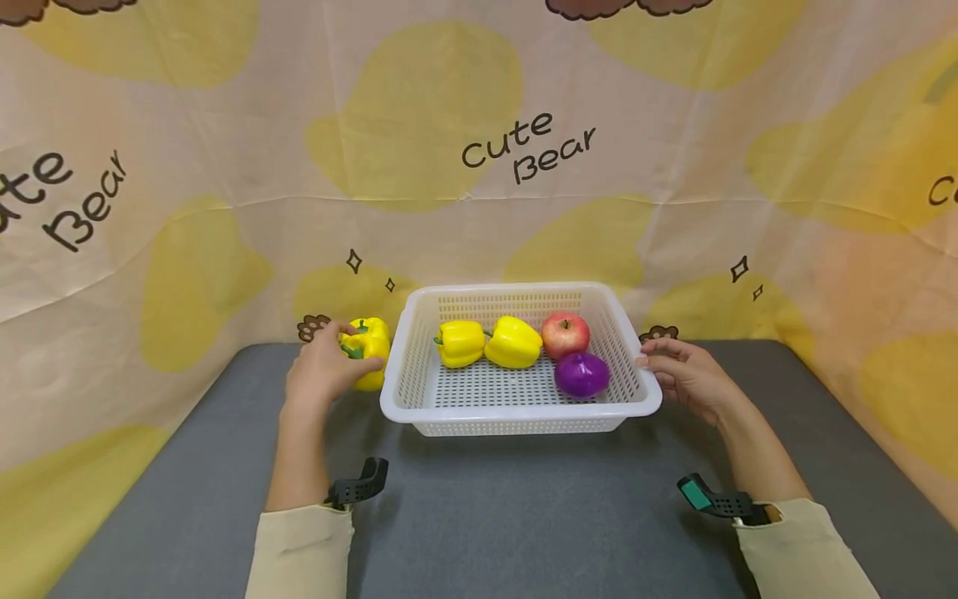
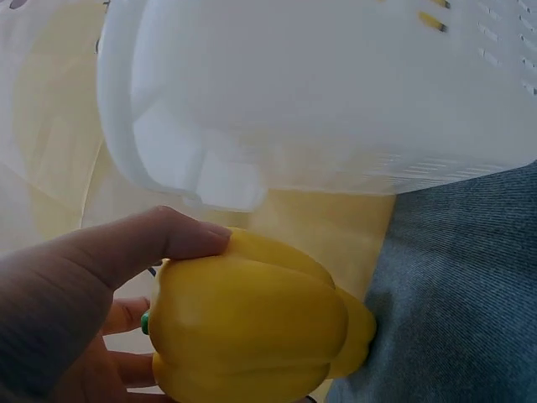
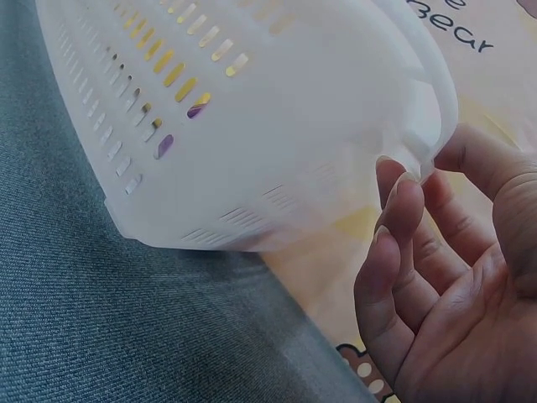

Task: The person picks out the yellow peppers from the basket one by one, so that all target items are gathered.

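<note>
Head view: grey table (image 1: 486, 516), bear-print backdrop (image 1: 224, 166); left fingers (image 1: 329, 366) grip pepper (image 1: 368, 345), right fingers (image 1: 659, 366) relaxed.

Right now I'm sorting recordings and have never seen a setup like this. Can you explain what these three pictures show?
No machine here: a person works with bare hands. The wide picture comes from a camera on the head; the two close ones come from cameras strapped to each wrist. On a grey table stands a white basket holding two yellow peppers, an apple and a purple onion. The left hand grips a third pepper beside the basket. The right hand is at the basket's right rim, holding nothing.
</note>
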`<state>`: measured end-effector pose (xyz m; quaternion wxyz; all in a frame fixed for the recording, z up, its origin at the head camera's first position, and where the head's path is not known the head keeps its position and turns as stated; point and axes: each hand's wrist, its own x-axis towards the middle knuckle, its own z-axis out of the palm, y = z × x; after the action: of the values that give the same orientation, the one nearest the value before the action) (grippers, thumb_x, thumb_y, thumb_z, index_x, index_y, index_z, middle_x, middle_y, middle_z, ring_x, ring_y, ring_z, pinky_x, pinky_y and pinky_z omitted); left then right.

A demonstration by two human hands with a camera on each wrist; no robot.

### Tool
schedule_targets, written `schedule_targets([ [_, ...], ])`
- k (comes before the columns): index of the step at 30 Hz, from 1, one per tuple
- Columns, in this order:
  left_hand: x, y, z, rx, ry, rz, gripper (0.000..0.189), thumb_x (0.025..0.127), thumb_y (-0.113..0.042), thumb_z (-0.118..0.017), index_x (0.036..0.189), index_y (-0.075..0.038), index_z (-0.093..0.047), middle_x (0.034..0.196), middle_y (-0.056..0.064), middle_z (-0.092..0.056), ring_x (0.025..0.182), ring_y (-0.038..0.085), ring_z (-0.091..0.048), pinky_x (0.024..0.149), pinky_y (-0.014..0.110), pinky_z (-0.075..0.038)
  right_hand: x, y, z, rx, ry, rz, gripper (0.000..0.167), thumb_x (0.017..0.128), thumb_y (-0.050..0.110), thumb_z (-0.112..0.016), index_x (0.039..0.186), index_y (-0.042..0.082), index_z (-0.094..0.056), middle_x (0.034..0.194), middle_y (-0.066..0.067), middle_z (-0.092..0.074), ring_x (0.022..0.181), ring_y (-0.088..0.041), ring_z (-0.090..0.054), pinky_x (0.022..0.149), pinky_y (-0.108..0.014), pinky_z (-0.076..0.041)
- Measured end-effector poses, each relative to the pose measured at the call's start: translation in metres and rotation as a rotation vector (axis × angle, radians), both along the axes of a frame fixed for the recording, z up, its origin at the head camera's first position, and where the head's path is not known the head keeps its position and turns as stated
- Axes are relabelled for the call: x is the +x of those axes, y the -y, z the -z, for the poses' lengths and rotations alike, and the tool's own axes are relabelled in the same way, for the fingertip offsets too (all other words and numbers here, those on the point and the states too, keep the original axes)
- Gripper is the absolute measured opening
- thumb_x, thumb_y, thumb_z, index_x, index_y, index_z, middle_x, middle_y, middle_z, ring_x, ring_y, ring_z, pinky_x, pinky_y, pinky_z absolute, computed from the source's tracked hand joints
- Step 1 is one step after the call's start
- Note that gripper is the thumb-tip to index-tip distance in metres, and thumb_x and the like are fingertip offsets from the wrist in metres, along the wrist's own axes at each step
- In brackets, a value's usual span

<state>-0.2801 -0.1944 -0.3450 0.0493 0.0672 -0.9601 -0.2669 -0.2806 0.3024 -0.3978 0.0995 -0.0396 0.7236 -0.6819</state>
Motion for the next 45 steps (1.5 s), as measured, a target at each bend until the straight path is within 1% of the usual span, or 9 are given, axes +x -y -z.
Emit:
schedule_targets([
  [5, -0.002, 0.002, 0.004, -0.016, 0.041, 0.016, 0.070, 0.083, -0.048, -0.072, 0.137, -0.010, -0.048, 0.132, 0.024, -0.060, 0.104, 0.039, -0.058, 0.077, 0.046, -0.046, -0.001, 0.001, -0.001, 0.009, -0.004, 0.007, 0.007, 0.099, 0.020, -0.064, 0.104, 0.026, -0.062, 0.096, 0.012, -0.070, 0.088, -0.011, -0.076, 0.076, -0.031, -0.063],
  [13, -0.005, 0.003, 0.010, -0.013, 0.068, 0.021, 0.070, 0.082, -0.043, -0.073, 0.136, -0.007, -0.048, 0.131, 0.026, -0.059, 0.103, 0.040, -0.058, 0.078, 0.047, -0.047, -0.001, 0.000, 0.001, 0.006, -0.002, 0.009, 0.008, 0.099, 0.020, -0.065, 0.104, 0.026, -0.062, 0.097, 0.012, -0.070, 0.088, -0.010, -0.075, 0.076, -0.030, -0.062],
  [19, -0.006, 0.003, 0.013, -0.032, 0.078, 0.003, 0.073, 0.082, -0.042, -0.074, 0.138, -0.005, -0.047, 0.134, 0.026, -0.059, 0.109, 0.042, -0.057, 0.084, 0.053, -0.047, 0.000, 0.000, 0.000, 0.002, 0.003, 0.007, 0.008, 0.099, 0.020, -0.064, 0.104, 0.025, -0.062, 0.096, 0.012, -0.070, 0.086, -0.010, -0.075, 0.075, -0.030, -0.063],
  [24, -0.007, 0.005, 0.018, -0.048, 0.093, -0.016, 0.075, 0.083, -0.042, -0.075, 0.141, -0.005, -0.045, 0.136, 0.027, -0.057, 0.112, 0.043, -0.057, 0.086, 0.055, -0.047, 0.000, 0.000, 0.000, -0.003, 0.005, -0.001, 0.008, 0.100, 0.019, -0.063, 0.105, 0.025, -0.062, 0.096, 0.012, -0.070, 0.086, -0.009, -0.075, 0.075, -0.030, -0.063],
  [29, -0.009, 0.007, 0.023, -0.059, 0.107, -0.009, 0.073, 0.082, -0.043, -0.074, 0.139, -0.006, -0.046, 0.133, 0.027, -0.059, 0.110, 0.043, -0.057, 0.084, 0.054, -0.047, -0.001, 0.000, 0.001, 0.002, 0.005, -0.004, 0.008, 0.100, 0.018, -0.063, 0.105, 0.025, -0.062, 0.096, 0.012, -0.070, 0.087, -0.010, -0.075, 0.075, -0.030, -0.063],
  [35, -0.009, 0.008, 0.025, -0.051, 0.119, 0.000, 0.072, 0.082, -0.043, -0.073, 0.138, -0.006, -0.046, 0.132, 0.027, -0.059, 0.109, 0.043, -0.057, 0.083, 0.053, -0.047, -0.002, 0.001, 0.001, 0.006, 0.001, -0.001, 0.008, 0.100, 0.019, -0.063, 0.104, 0.025, -0.062, 0.096, 0.012, -0.070, 0.087, -0.010, -0.075, 0.074, -0.030, -0.063],
  [37, -0.009, 0.009, 0.025, -0.037, 0.124, 0.010, 0.073, 0.084, -0.042, -0.073, 0.140, -0.005, -0.046, 0.135, 0.028, -0.058, 0.111, 0.043, -0.057, 0.086, 0.054, -0.048, -0.002, 0.001, 0.001, 0.007, 0.000, -0.001, 0.008, 0.100, 0.019, -0.063, 0.105, 0.025, -0.062, 0.096, 0.012, -0.070, 0.087, -0.010, -0.075, 0.074, -0.030, -0.062],
  [40, -0.010, 0.010, 0.024, -0.017, 0.131, 0.036, 0.072, 0.087, -0.042, -0.072, 0.145, -0.006, -0.047, 0.143, 0.029, -0.053, 0.120, 0.047, -0.054, 0.094, 0.059, -0.047, -0.002, 0.000, 0.001, 0.001, 0.005, -0.002, 0.008, 0.100, 0.019, -0.063, 0.105, 0.025, -0.061, 0.096, 0.012, -0.070, 0.086, -0.009, -0.075, 0.074, -0.030, -0.062],
  [45, -0.012, 0.012, 0.022, 0.003, 0.141, 0.072, 0.071, 0.090, -0.041, -0.071, 0.148, -0.008, -0.049, 0.152, 0.030, -0.044, 0.132, 0.053, -0.045, 0.104, 0.066, -0.041, -0.001, 0.000, 0.001, -0.006, 0.012, 0.003, 0.008, 0.100, 0.019, -0.063, 0.105, 0.025, -0.061, 0.097, 0.012, -0.070, 0.086, -0.008, -0.075, 0.075, -0.030, -0.062],
])
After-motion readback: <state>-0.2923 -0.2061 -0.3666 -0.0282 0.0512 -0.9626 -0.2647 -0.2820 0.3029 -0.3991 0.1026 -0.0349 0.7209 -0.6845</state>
